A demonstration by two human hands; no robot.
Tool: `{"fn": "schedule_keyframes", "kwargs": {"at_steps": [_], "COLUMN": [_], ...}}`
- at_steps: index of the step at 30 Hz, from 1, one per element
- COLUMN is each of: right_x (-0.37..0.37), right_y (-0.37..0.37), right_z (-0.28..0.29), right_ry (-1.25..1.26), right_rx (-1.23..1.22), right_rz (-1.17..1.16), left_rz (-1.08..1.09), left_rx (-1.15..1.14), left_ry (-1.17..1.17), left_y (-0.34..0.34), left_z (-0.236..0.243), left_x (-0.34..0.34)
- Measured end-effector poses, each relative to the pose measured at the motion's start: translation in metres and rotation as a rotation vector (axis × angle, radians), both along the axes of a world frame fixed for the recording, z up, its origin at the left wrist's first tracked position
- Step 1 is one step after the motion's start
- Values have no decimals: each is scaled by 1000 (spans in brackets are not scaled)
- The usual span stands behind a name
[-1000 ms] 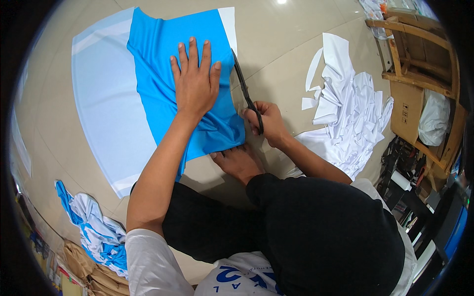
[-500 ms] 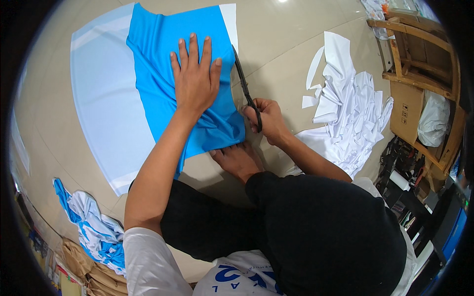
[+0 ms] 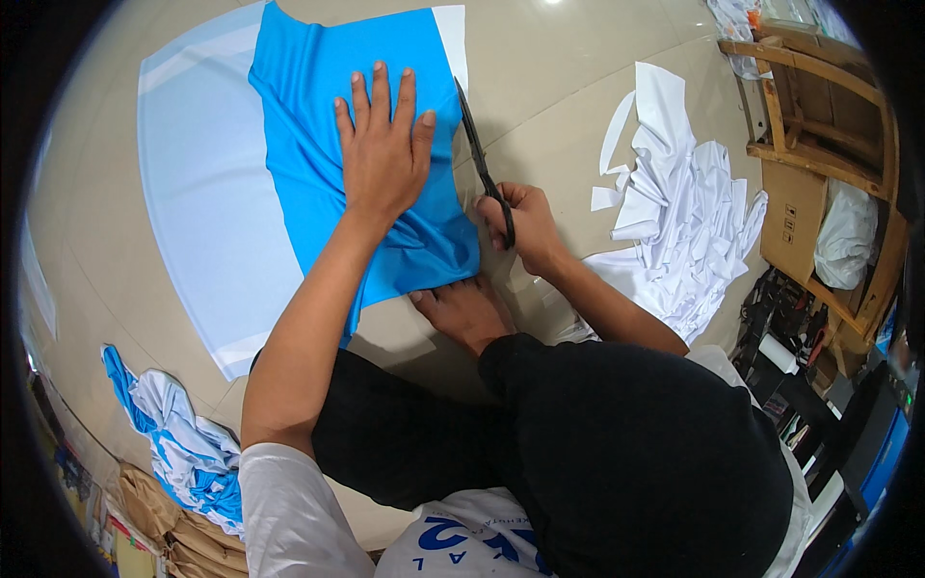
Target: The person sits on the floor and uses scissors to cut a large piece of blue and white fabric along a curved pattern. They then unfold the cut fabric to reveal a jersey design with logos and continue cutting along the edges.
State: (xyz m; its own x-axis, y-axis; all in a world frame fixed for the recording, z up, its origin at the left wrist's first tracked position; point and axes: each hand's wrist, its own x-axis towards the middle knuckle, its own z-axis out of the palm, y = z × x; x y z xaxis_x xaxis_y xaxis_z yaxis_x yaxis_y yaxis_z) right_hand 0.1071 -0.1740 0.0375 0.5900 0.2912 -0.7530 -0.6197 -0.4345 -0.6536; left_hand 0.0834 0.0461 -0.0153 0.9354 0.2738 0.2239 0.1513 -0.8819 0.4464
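Note:
A bright blue piece of fabric (image 3: 308,106) lies on the tiled floor, with a pale bluish-white cloth panel (image 3: 207,183) reaching out on its left. My left hand (image 3: 383,154) rests flat on the blue fabric, fingers spread. Black-handled scissors (image 3: 479,144) are in my right hand (image 3: 528,226), its fingers wrapped round the handles. Their blades point away from me along the fabric's right edge, the tips at the border between blue and a white strip (image 3: 451,39). My bare foot (image 3: 467,313) touches the fabric's near edge.
Crumpled white fabric (image 3: 674,212) with narrow offcuts lies to the right. A blue-and-white cloth heap (image 3: 188,433) is at the lower left, beside brown paper (image 3: 164,511). Along the right stand a wooden frame (image 3: 819,125) and a cardboard box (image 3: 792,217).
My right hand and the scissors have moved slightly forward along the fabric's edge. My left hand stays flat in nearly the same place.

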Motion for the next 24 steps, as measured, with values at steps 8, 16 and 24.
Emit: {"fn": "schedule_keyframes", "kwargs": {"at_steps": [8,16,24], "right_x": [2,4,2], "right_y": [4,7,6], "right_z": [-5,-5,-7], "right_ry": [13,12,13], "right_rx": [21,31,44], "right_rz": [-43,-39,-47], "left_rz": [1,4,4], "left_rx": [-15,-23,-25], "left_ry": [0,0,0], "left_y": [0,0,0], "left_z": [-1,0,-1], "left_x": [0,0,0]}}
